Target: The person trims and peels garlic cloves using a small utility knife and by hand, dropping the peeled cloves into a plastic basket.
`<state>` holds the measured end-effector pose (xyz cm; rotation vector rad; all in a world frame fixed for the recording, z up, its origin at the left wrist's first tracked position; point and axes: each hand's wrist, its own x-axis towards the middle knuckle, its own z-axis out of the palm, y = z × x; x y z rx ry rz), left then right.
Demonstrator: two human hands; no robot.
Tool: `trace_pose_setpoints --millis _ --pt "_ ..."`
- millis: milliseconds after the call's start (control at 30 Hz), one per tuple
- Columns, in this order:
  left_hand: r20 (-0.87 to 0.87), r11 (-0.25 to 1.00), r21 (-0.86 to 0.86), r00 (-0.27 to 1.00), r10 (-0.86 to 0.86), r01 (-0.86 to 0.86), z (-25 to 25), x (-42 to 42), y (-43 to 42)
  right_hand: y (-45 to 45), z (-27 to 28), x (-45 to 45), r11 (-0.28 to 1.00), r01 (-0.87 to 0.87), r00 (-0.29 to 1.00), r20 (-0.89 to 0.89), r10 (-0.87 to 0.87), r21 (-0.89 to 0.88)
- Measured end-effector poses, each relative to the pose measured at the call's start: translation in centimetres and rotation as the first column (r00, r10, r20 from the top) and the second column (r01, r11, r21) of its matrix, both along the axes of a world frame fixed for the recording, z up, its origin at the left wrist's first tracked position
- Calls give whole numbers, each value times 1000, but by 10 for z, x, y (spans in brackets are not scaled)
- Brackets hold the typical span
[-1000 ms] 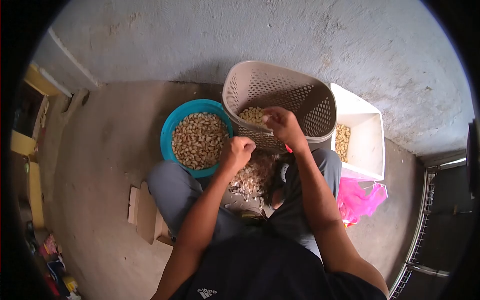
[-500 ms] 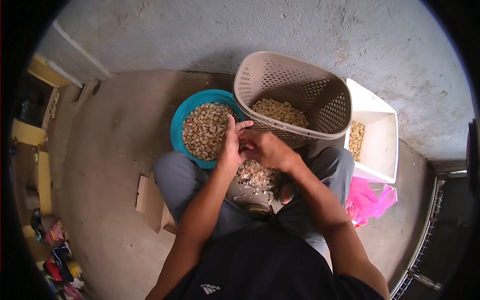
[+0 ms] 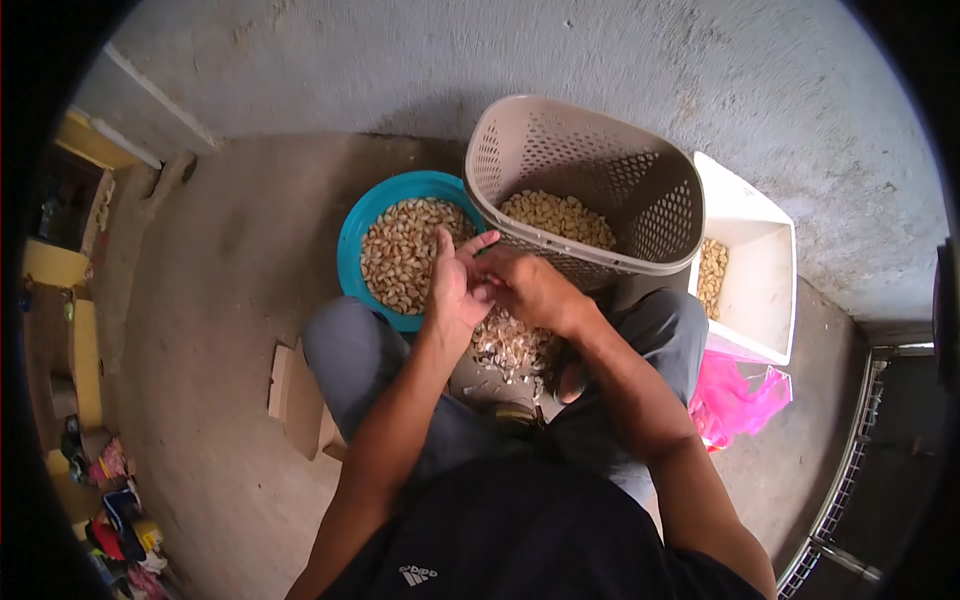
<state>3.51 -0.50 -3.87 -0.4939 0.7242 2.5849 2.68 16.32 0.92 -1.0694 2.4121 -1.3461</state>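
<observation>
My left hand (image 3: 456, 288) is turned palm up, with its visible fingers stretched apart. My right hand (image 3: 535, 290) has its fingers curled together against the left palm; whatever lies between the two hands is hidden. Just beyond the left hand is a teal basin (image 3: 352, 245) holding many unpeeled garlic cloves (image 3: 400, 250). Below the hands, a heap of papery garlic skins (image 3: 512, 348) lies between my legs. A beige perforated basket (image 3: 590, 130) stands past my right hand, with pale peeled cloves (image 3: 560, 218) in its bottom.
Right of the basket, a white box (image 3: 755, 290) lies tipped, with pale cloves (image 3: 712, 275) inside. A pink bag (image 3: 735, 400) is below it. Cardboard (image 3: 297, 405) lies by my left knee. The wall (image 3: 350, 60) rises behind the containers. Clothes (image 3: 120, 520) lie far left.
Both hands stay together over the skin heap. The left hand has shifted slightly left and its fingers have spread a little. The right hand's fingers have moved slightly against it.
</observation>
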Motion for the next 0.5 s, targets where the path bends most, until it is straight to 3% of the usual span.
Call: trace_pose_setpoints --millis 167,200,300,333,400,500 --pt "-3 994 -48 995 97 -97 11 -1 15 0 8 -1 978 154 977 168 -130 -139" --pt "-2 992 -82 995 100 -100 15 2 17 0 7 -3 968 189 980 90 -176 -166" --pt "-29 956 -285 998 56 -62 9 4 7 12 11 -12 967 252 931 283 -230 -43" --pt "-31 909 -403 994 102 -106 23 11 9 13 8 -15 960 260 939 260 -227 -103" --pt "-191 827 -514 971 146 -226 39 30 2 18 12 -15 935 317 891 388 -236 -158" --pt "-193 787 -417 891 411 -454 90 98 5 23 25 -15 916 362 859 442 -258 -170"
